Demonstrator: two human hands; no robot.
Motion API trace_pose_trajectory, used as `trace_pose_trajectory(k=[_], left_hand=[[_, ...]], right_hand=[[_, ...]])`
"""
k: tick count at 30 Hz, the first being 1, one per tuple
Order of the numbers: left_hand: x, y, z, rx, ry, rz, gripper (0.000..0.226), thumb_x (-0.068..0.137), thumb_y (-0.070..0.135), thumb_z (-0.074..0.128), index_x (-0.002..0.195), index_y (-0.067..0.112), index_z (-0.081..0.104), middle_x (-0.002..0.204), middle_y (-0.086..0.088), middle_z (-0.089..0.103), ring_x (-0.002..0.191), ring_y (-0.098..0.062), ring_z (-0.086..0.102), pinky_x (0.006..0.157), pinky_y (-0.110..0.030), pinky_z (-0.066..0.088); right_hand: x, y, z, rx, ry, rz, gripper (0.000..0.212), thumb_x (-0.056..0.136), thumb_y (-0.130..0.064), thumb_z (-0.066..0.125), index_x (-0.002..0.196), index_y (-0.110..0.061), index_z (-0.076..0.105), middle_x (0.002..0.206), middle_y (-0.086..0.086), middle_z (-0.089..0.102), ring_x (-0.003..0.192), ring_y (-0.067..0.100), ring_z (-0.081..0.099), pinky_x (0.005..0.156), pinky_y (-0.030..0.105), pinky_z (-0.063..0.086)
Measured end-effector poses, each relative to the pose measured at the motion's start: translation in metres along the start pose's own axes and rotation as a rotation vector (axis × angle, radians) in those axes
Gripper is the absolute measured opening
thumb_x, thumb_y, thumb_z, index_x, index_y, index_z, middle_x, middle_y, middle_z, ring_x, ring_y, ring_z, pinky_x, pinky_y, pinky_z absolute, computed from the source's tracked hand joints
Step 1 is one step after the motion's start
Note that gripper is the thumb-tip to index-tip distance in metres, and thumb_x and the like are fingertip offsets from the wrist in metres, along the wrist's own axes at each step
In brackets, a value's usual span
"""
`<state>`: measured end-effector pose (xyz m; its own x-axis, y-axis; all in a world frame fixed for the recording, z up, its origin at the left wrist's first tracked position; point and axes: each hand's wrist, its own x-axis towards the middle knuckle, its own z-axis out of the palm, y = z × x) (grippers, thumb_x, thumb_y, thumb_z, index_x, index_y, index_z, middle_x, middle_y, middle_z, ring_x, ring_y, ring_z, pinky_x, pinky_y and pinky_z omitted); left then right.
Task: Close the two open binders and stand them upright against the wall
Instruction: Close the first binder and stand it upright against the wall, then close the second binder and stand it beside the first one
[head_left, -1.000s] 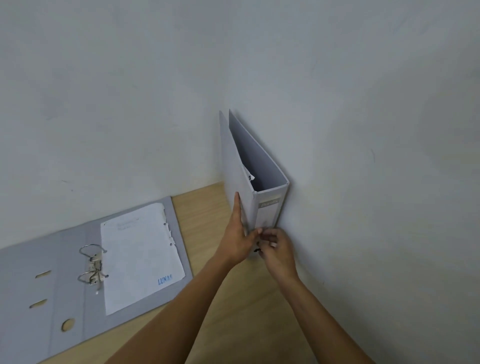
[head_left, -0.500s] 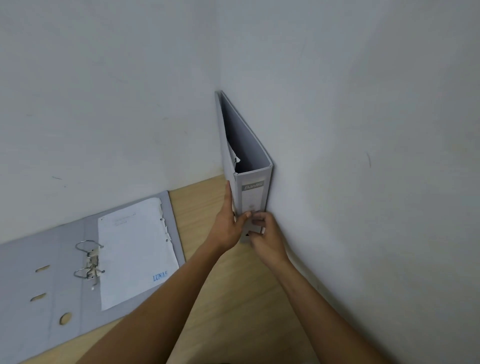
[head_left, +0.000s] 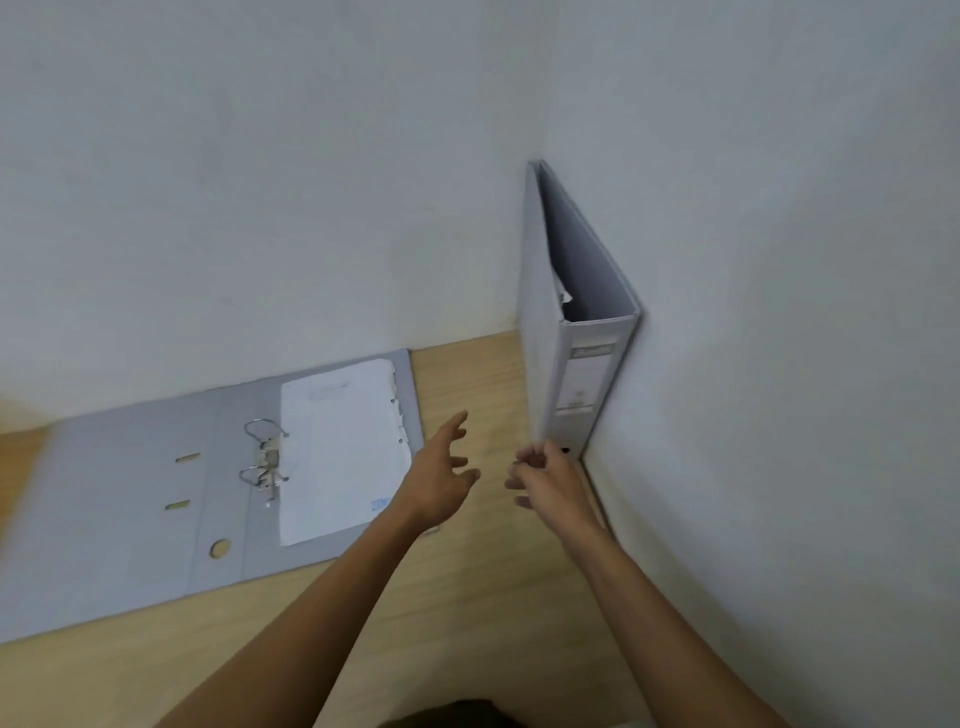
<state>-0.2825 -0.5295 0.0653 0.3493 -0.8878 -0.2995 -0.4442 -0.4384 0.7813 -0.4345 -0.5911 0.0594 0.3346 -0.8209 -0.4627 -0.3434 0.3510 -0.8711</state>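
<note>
Grey card covers, item one: open binder (head_left: 208, 493), lying flat on the pale wood-grain surface (head_left: 467, 623) at the left, its far edge close along the back wall (head_left: 260, 182). Both covers spread wide. Two slots and one round finger hole cut through the spine panel. Lever-arch mechanism (head_left: 266, 460) at the centre, metal, two rings standing up. On the right-hand cover, a stack of white paper (head_left: 340, 452), punched and ragged along its right edge; a small blue mark near the lower right corner, too blurred to read; faint lines near the top, also unreadable.

Left hand (head_left: 439, 480): over the surface, just right of the open binder's corner, palm down, fingers (head_left: 453, 426) spread and loose, holding nothing.

Right hand (head_left: 550, 480): near the foot of the standing binder, fingers (head_left: 530, 457) curled loosely inward, holding nothing; whether a fingertip touches the spine's lower edge cannot be told.

Item two: closed binder (head_left: 579, 312), same grey, standing upright in the corner, its right cover flat against the right wall (head_left: 779, 312), spine toward the camera. Covers meet at the far edge and gap at the spine end; a corner of white paper shows inside at the top. Spine label, pale, with a darker band at its head carrying a printed word, not legible. Small dark hole low on the spine.
</note>
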Motion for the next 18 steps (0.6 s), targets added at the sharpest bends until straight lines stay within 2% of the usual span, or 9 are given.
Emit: trace_pose_trajectory(k=[4, 7, 8, 12, 16, 18], left_hand=[[-0.034, -0.053, -0.043, -0.007, 0.080, -0.115, 0.075, 0.095, 0.012, 0.066, 0.157, 0.026, 0.027, 0.157, -0.005, 0.044, 0.128, -0.028, 0.059, 0.082, -0.023, 0.049], [-0.055, -0.090, -0.077, -0.020, 0.142, -0.157, 0.071, 0.096, 0.016, 0.064, 0.156, 0.027, 0.028, 0.156, -0.004, 0.045, 0.128, -0.026, 0.059, 0.064, -0.016, 0.050], [-0.063, -0.103, -0.089, -0.027, 0.158, -0.171, 0.070, 0.096, 0.017, 0.063, 0.156, 0.027, 0.029, 0.156, -0.004, 0.045, 0.128, -0.026, 0.058, 0.064, -0.016, 0.050], [-0.097, -0.155, -0.143, -0.074, 0.227, -0.262, 0.066, 0.097, 0.019, 0.062, 0.155, 0.025, 0.033, 0.155, -0.002, 0.046, 0.129, -0.025, 0.057, 0.080, -0.028, 0.053], [-0.130, -0.217, -0.190, -0.079, 0.236, -0.352, 0.060, 0.097, 0.021, 0.062, 0.151, 0.022, 0.039, 0.155, -0.003, 0.047, 0.132, -0.025, 0.054, 0.090, -0.028, 0.045], [-0.143, -0.252, -0.213, -0.057, 0.209, -0.400, 0.060, 0.096, 0.020, 0.062, 0.152, 0.018, 0.039, 0.156, -0.005, 0.044, 0.138, -0.026, 0.049, 0.101, -0.031, 0.043]], right_hand=[[-0.006, -0.002, 0.053, -0.039, -0.105, 0.014, 0.011, 0.094, -0.013, 0.055, 0.104, -0.017, 0.058, 0.099, 0.001, 0.064, 0.098, 0.024, 0.071, 0.085, 0.041, 0.058], [-0.012, -0.005, 0.098, -0.052, -0.167, 0.021, 0.014, 0.091, -0.014, 0.056, 0.105, -0.018, 0.059, 0.098, 0.000, 0.064, 0.088, 0.017, 0.070, 0.079, 0.037, 0.058], [-0.016, -0.006, 0.115, -0.055, -0.193, 0.024, 0.015, 0.090, -0.014, 0.056, 0.105, -0.019, 0.059, 0.098, 0.000, 0.065, 0.087, 0.016, 0.070, 0.077, 0.035, 0.058], [-0.033, -0.010, 0.189, -0.132, -0.307, 0.049, 0.018, 0.090, -0.016, 0.056, 0.107, -0.022, 0.059, 0.103, 0.001, 0.066, 0.095, 0.017, 0.071, 0.083, 0.037, 0.059], [-0.048, -0.005, 0.261, -0.255, -0.397, 0.077, 0.020, 0.091, -0.018, 0.057, 0.111, -0.022, 0.059, 0.105, 0.000, 0.065, 0.102, 0.019, 0.070, 0.087, 0.039, 0.058], [-0.054, 0.002, 0.296, -0.315, -0.440, 0.088, 0.022, 0.091, -0.017, 0.058, 0.112, -0.021, 0.059, 0.105, -0.001, 0.064, 0.102, 0.020, 0.069, 0.087, 0.040, 0.058]])
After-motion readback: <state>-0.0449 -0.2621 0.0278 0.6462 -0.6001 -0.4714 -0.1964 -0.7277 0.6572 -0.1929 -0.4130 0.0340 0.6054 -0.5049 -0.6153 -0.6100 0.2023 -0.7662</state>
